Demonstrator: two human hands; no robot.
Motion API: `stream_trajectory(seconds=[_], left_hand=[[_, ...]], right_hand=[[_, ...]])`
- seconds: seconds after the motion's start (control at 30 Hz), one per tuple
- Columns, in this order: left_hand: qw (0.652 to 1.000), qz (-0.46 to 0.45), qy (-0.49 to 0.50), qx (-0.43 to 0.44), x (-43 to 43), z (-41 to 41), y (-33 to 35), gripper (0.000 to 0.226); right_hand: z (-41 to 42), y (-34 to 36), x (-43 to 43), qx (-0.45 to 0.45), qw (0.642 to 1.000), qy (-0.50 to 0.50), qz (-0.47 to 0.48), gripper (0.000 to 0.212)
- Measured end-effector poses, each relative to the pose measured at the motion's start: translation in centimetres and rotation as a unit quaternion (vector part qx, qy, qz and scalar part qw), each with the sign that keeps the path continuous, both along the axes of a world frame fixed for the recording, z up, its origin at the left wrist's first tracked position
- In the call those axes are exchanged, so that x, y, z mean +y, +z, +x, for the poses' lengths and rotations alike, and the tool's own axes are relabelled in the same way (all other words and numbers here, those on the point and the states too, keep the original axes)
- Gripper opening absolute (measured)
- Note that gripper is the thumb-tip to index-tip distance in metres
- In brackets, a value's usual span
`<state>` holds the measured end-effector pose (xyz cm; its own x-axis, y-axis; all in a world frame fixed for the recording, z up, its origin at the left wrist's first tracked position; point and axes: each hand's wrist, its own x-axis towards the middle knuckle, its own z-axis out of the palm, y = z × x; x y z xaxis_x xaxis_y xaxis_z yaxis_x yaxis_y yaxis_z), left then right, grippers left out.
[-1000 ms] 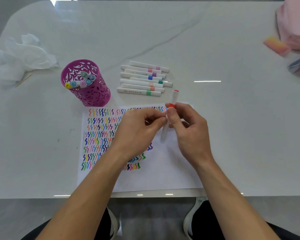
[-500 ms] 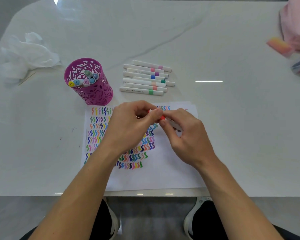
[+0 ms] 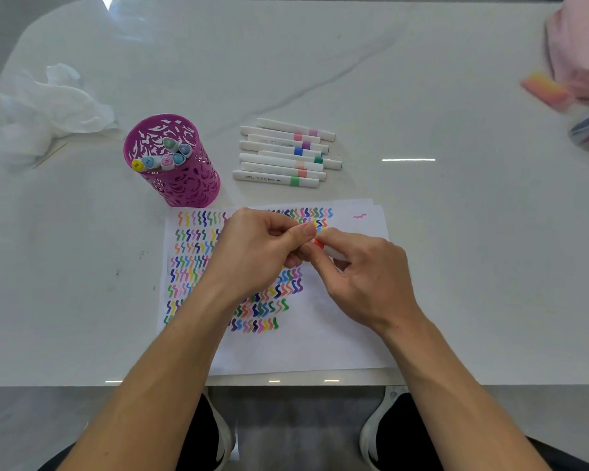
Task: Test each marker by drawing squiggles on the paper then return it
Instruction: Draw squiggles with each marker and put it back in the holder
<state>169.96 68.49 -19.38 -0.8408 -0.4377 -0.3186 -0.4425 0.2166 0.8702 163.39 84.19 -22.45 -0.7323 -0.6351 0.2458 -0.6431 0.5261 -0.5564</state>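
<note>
Single cam, head-worn, wide-angle. Faces fwd and steeply down onto the table [image 3: 456,266] from its near-edge side. Forearms enter from the bottom of frame. Left hand [image 3: 259,253] and right hand [image 3: 371,283] meet approx mid-frame, nearest the lens, both pinching one marker [image 3: 335,255] over the paper [image 3: 303,348]. Pen cup [image 3: 184,185] and marker row [image 3: 283,154] sit above centre, farther off. Shoes [image 3: 371,433] show below the near edge.

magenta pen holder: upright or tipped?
Upright. The magenta holder stands on its base on the table, open rim facing up, with several markers leaning inside it, ends up.
</note>
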Motion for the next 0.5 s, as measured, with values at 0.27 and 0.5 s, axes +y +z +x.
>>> stream_trajectory(seconds=[0.27, 0.5], left_hand=[[0.999, 0.004, 0.031, 0.009, -0.1, 0.1, 0.2, 0.018], [0.99, -0.107, 0.088, 0.02, -1.2, 0.2, -0.2, 0.009]], right_hand=[[-0.1, 0.1, -0.1, -0.05, 0.999, -0.006, 0.01, 0.029], [-1.3, 1.4, 0.7, -0.3, 0.945, -0.048, -0.124, 0.027]])
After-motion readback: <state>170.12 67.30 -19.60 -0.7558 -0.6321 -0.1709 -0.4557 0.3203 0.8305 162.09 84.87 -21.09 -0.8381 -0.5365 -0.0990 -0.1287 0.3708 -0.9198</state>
